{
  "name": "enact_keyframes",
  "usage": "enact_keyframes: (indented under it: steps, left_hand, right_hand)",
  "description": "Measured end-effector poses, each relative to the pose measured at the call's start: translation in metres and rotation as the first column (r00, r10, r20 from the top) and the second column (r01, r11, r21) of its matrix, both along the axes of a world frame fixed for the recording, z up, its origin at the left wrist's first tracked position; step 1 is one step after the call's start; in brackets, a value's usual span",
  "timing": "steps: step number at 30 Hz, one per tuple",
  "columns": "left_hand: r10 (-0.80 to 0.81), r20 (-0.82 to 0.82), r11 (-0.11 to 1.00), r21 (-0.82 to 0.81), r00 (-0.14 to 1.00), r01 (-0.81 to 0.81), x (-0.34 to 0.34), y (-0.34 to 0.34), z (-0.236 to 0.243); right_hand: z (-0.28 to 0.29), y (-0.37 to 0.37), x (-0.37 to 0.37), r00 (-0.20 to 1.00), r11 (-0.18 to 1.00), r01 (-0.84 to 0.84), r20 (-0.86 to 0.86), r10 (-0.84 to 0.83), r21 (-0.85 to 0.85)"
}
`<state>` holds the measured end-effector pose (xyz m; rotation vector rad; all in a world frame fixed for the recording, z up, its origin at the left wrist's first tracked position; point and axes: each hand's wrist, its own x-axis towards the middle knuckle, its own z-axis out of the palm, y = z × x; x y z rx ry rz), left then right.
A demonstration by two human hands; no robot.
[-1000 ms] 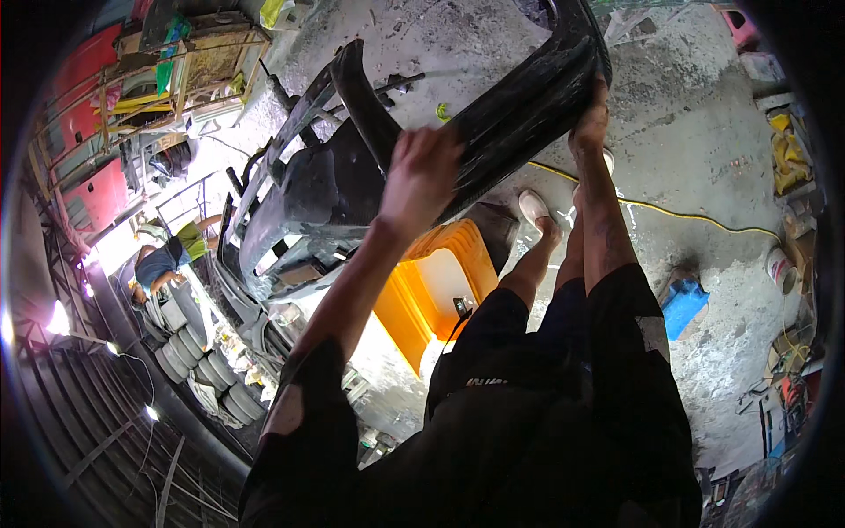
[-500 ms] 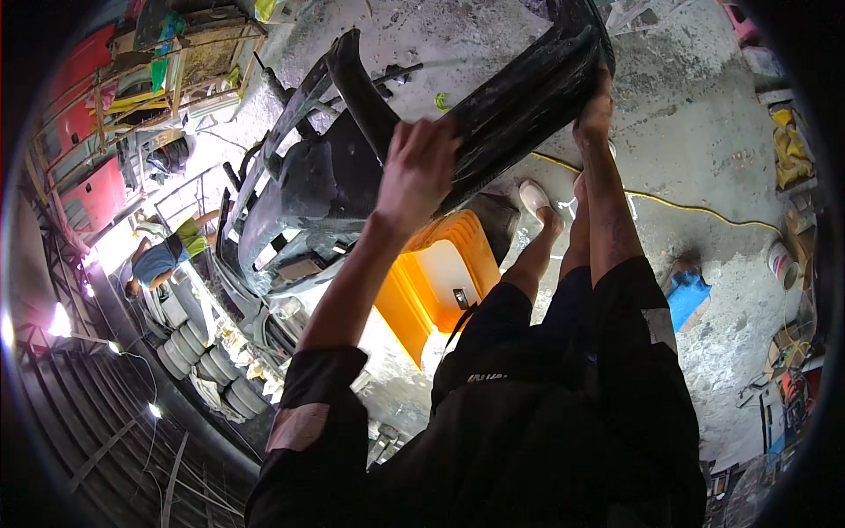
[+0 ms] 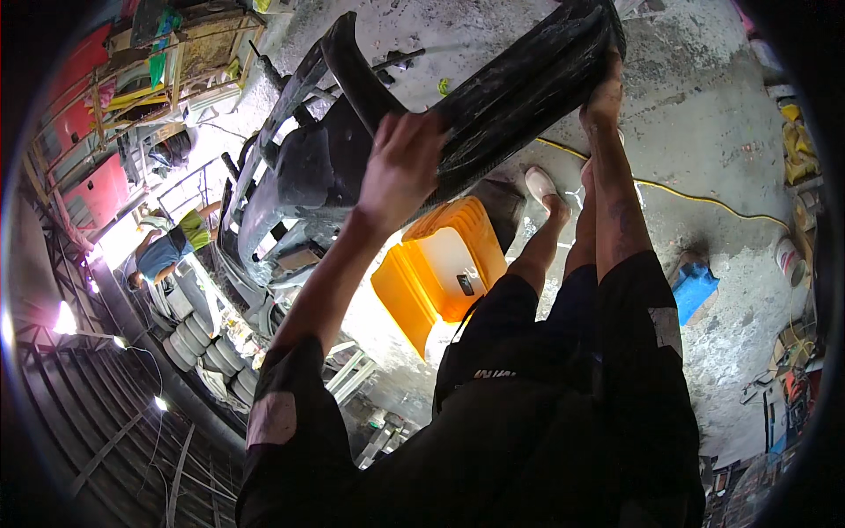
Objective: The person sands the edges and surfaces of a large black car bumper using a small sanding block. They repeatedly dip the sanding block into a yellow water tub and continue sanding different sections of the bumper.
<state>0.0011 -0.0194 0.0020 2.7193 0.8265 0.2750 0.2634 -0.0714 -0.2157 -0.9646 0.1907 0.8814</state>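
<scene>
A long black car bumper [image 3: 528, 97] slants across the upper middle, its surface scuffed. My right hand [image 3: 606, 99] grips its far right end, fingers partly hidden behind the edge. At the bumper's lower left part is my left hand [image 3: 403, 169], its fingers curled and pressed together against the piece. That hand is slightly blurred, and whatever lies under its fingers is hidden. A curved black arm [image 3: 356, 66] rises just beyond my left hand. Behind it stands another dark bumper-like part [image 3: 308, 167].
Below the bumper stands an orange plastic bin [image 3: 414, 290] with a small dark device [image 3: 465, 284] on its pale surface. A yellow cable [image 3: 704, 197] crosses the concrete floor. On the right are a blue object [image 3: 694, 286] and a bucket [image 3: 790, 261]. Another person [image 3: 163, 251] bends at far left.
My left hand has shifted a little left along the bumper. My right hand keeps its grip, and the bumper's right end sits slightly farther right in view.
</scene>
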Motion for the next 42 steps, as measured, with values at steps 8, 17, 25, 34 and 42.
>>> enact_keyframes:
  steps: [8,17,25,34,42]
  left_hand:
    - [0.325,0.135,0.941,-0.144,0.936,-0.306,0.005,0.018,0.026]
    - [-0.029,0.013,0.999,-0.031,1.0,0.029,0.025,0.015,-0.002]
    - [-0.083,0.058,0.995,-0.051,0.995,0.086,0.037,0.023,-0.008]
    - [-0.02,-0.035,1.0,-0.022,0.999,0.019,0.011,0.017,0.002]
    - [-0.024,-0.049,0.997,-0.076,0.999,0.02,-0.025,0.008,0.008]
  right_hand:
    - [0.0,-0.004,0.002,0.999,1.0,0.008,0.051,-0.007,-0.013]
    - [-0.008,0.002,-0.002,1.0,1.0,0.006,0.018,-0.006,-0.006]
    - [0.023,0.012,-0.011,0.999,0.995,0.004,0.036,0.0,-0.103]
    - [0.0,0.01,-0.007,0.999,1.0,-0.007,0.032,0.006,0.022]
    - [-0.014,0.001,0.0,0.998,0.999,0.021,0.055,-0.022,0.025]
